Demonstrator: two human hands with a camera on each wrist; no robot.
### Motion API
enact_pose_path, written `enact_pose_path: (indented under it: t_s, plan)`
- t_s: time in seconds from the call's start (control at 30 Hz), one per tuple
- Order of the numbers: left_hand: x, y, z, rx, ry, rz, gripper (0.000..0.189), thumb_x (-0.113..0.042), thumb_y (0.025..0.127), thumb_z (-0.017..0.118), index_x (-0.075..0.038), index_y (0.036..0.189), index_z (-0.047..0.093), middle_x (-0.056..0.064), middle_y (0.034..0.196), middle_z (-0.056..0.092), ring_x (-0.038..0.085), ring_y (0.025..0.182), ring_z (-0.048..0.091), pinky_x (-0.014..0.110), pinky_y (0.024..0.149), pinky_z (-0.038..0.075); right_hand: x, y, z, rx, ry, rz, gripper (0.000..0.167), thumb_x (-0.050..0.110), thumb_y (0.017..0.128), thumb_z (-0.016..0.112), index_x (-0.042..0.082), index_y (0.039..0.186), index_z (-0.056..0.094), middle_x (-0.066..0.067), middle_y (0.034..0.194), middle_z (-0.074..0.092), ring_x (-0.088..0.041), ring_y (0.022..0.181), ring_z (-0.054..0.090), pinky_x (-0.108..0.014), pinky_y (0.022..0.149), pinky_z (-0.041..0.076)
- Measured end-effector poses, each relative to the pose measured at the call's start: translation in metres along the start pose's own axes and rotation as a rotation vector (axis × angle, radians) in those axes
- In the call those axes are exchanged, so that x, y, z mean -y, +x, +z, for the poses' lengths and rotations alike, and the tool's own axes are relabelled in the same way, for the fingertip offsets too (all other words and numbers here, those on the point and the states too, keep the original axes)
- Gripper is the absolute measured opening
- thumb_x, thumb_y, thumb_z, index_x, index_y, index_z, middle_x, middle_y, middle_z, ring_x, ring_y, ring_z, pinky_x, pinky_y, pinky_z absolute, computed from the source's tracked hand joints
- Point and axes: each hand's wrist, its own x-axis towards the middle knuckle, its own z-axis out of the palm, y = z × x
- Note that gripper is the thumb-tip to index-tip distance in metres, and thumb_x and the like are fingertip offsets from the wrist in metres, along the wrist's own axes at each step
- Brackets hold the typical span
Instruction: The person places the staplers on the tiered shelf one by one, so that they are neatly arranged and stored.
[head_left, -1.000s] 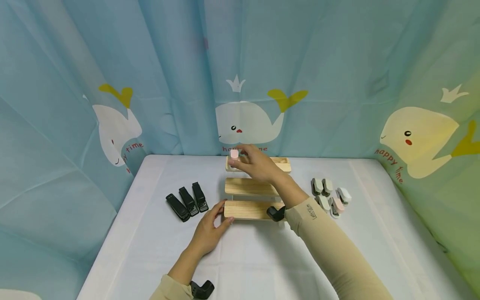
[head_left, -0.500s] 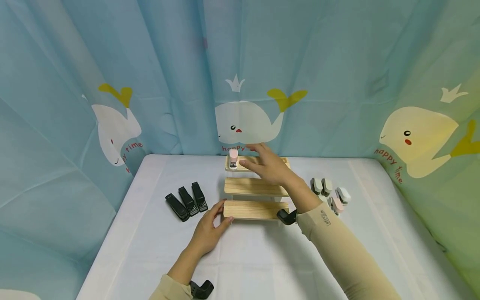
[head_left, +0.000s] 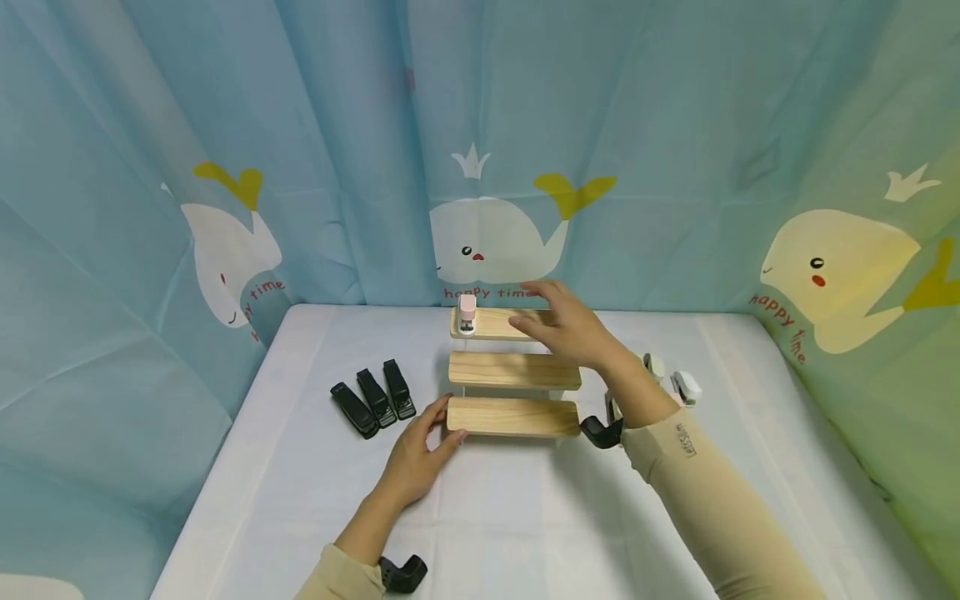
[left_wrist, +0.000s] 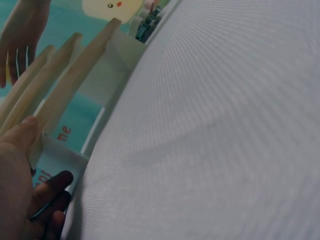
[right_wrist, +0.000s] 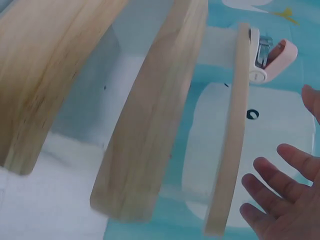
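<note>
A three-tier wooden display rack (head_left: pixel 514 371) with clear side supports stands on the table. My left hand (head_left: pixel 413 457) holds its lowest shelf at the left end, thumb at the front edge; in the left wrist view the thumb (left_wrist: pixel 25 132) lies against the wood and the other fingers are beside the clear support. On the left end of the top shelf stands a small pink and white stapler (head_left: pixel 467 314), its pink arm (right_wrist: pixel 283 59) raised in the right wrist view. My right hand (head_left: pixel 567 327) hovers by the top shelf's right part, fingers spread, holding nothing.
Three black staplers (head_left: pixel 373 398) lie in a row left of the rack. Several small pale staplers (head_left: pixel 686 387) are on the right, partly hidden by my right forearm. A blue curtain (head_left: pixel 360 167) with whale prints hangs close behind the white table (head_left: pixel 300 500).
My right hand has let go of the pink and white stapler on the top shelf and moved away to the right, fingers opening. My left hand keeps its place on the rack.
</note>
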Motion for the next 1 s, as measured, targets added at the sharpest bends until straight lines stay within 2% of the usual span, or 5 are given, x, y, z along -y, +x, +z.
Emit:
enact_pose_path:
  t_s: [0.27,0.53,0.8,1.0]
  plan:
    - [-0.001,0.001,-0.002,0.008,0.000,-0.007,0.069,-0.059,0.097,0.064,-0.034,0.157,0.042,0.001,0.137,0.065,0.025,0.136,0.057,0.055,0.116,0.043,-0.010,-0.009,-0.019,0.020,0.025,0.025,0.068,0.048,0.104,0.060,0.017,0.160,0.036,-0.014,0.157,0.039,-0.041,0.139,0.052,-0.060,0.112,0.045]
    - [-0.001,0.001,-0.002,0.023,0.011,0.005,0.073,-0.061,0.097,0.062,-0.028,0.159,0.040,0.000,0.140,0.063,0.025,0.138,0.056,0.056,0.116,0.043,-0.024,-0.018,-0.037,-0.002,-0.086,0.027,0.068,0.040,0.105,0.060,0.008,0.160,0.035,-0.021,0.156,0.040,-0.044,0.144,0.042,-0.065,0.114,0.037]
    - [0.001,0.003,-0.002,0.022,0.009,0.013,0.073,-0.063,0.097,0.061,-0.031,0.159,0.041,-0.003,0.140,0.064,0.024,0.138,0.056,0.056,0.116,0.043,-0.037,-0.027,-0.049,0.003,-0.106,0.043,0.069,0.038,0.106,0.060,0.008,0.161,0.033,-0.024,0.156,0.039,-0.048,0.145,0.038,-0.069,0.113,0.034]
    - [0.002,0.003,-0.003,0.029,0.019,0.013,0.073,-0.063,0.097,0.061,-0.032,0.159,0.040,-0.003,0.140,0.065,0.025,0.137,0.056,0.056,0.116,0.043,-0.047,-0.034,-0.056,0.018,-0.105,0.064,0.070,0.038,0.106,0.059,0.008,0.162,0.031,-0.026,0.156,0.038,-0.049,0.144,0.038,-0.069,0.107,0.039]
